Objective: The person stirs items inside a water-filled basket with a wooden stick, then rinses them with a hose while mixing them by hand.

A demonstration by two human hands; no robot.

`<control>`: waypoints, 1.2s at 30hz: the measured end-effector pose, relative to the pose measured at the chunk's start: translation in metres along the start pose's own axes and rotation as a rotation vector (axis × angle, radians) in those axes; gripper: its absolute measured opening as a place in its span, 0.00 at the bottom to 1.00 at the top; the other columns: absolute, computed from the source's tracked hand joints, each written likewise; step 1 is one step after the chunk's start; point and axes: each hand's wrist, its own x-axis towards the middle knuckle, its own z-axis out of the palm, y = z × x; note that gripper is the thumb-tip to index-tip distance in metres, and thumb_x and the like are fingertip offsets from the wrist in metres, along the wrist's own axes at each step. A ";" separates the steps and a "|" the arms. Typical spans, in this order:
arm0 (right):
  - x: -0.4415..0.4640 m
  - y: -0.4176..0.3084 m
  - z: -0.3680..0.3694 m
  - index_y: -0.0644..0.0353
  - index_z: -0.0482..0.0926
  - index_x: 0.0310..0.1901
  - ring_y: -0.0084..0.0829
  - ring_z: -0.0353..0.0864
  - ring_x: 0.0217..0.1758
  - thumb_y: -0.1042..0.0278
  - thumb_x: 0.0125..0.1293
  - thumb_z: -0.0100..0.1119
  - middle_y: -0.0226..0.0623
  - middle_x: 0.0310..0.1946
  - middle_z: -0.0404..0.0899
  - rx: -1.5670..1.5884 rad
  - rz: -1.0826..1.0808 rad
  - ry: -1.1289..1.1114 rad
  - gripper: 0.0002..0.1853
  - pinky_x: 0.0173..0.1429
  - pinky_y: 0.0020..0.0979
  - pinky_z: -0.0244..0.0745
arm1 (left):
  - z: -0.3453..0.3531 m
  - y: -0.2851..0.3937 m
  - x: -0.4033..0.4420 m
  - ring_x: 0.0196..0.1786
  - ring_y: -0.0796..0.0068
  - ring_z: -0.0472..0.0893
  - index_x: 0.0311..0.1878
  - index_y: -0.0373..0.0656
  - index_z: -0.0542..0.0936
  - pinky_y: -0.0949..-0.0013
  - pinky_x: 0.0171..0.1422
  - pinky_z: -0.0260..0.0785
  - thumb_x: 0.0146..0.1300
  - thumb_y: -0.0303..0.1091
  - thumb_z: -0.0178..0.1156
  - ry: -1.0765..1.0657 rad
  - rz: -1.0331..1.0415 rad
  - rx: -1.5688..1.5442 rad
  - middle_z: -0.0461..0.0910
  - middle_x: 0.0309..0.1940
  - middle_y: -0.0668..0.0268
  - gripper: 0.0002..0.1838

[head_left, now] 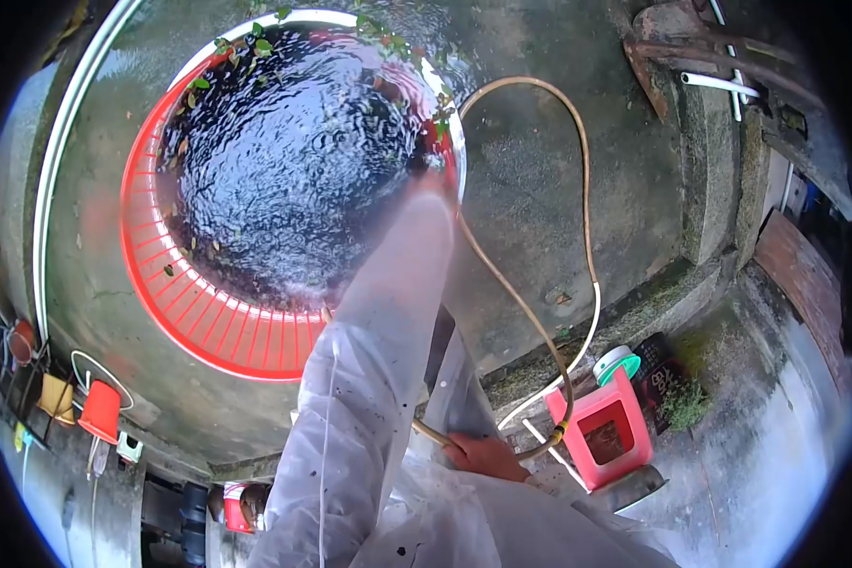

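- Hose (587, 199), tan and slim, is the thing in hand. It passes under the right hand (483, 456), low at the wearer's front, and loops out across the wet concrete floor (530, 199) to the right of the basin (199, 308).
- The right fingers are curled round it, gripping. Here its long axis runs roughly crosswise, dropping slightly from the left and then bending up towards the pink stool (637, 426).
- The left sleeve (369, 275), clear plastic, stretches forward over the basin's right side. Its far end is blurred, so I cannot tell whether those fingers are open or closed.
- The basin lies ahead and to the left of the right hand, well apart from it; the left arm is the nearer one. A short tan piece, perhaps the hose's end, shows at the near rim just beside the left sleeve; the sleeve hides any link.
- Rippled water (284, 180) fills the basin's inside, with green leaves (260, 45) along the far rim.
- Writing: pale marks stand on a dark panel (655, 369) beside the stool, too distorted to read with confidence. No brand or label is legible on the hose or basin.
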 end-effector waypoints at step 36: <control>0.012 -0.008 -0.021 0.50 0.80 0.50 0.52 0.81 0.27 0.53 0.68 0.55 0.50 0.23 0.77 0.137 -0.148 0.120 0.15 0.31 0.44 0.75 | -0.242 0.208 0.009 0.47 0.65 0.78 0.56 0.38 0.74 0.63 0.54 0.71 0.58 0.32 0.65 0.820 0.491 0.722 0.79 0.44 0.55 0.22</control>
